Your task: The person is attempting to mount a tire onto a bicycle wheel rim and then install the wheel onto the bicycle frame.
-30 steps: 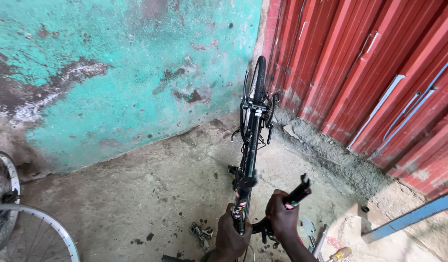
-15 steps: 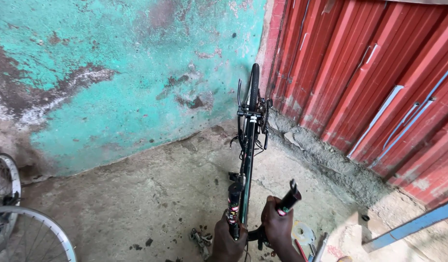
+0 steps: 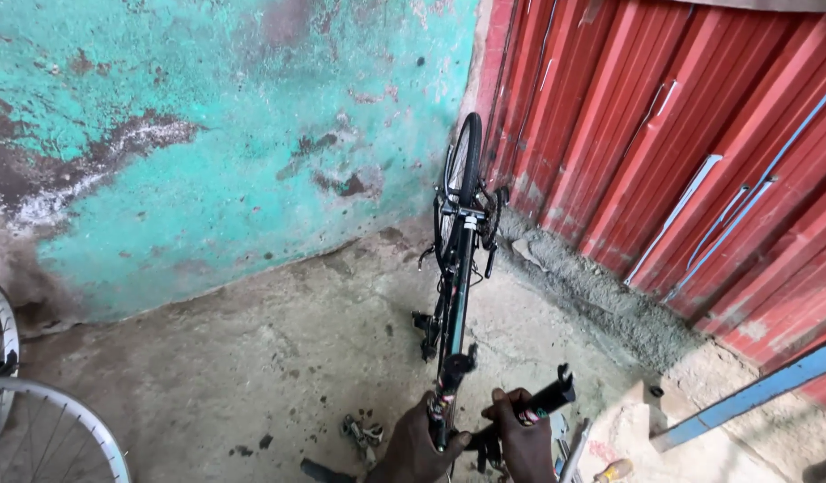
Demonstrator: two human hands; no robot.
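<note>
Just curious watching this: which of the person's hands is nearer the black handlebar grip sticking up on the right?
Right. The right hand sits just below the black handlebar grip, about touching its lower end. The left hand is further off, on the bicycle frame.

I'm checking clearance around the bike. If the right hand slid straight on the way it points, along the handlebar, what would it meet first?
The right hand grips the handlebar and points up and right. It would probably first reach the black grip at the bar's end; beyond that, seemingly only bare concrete floor, though depth is unclear.
</note>
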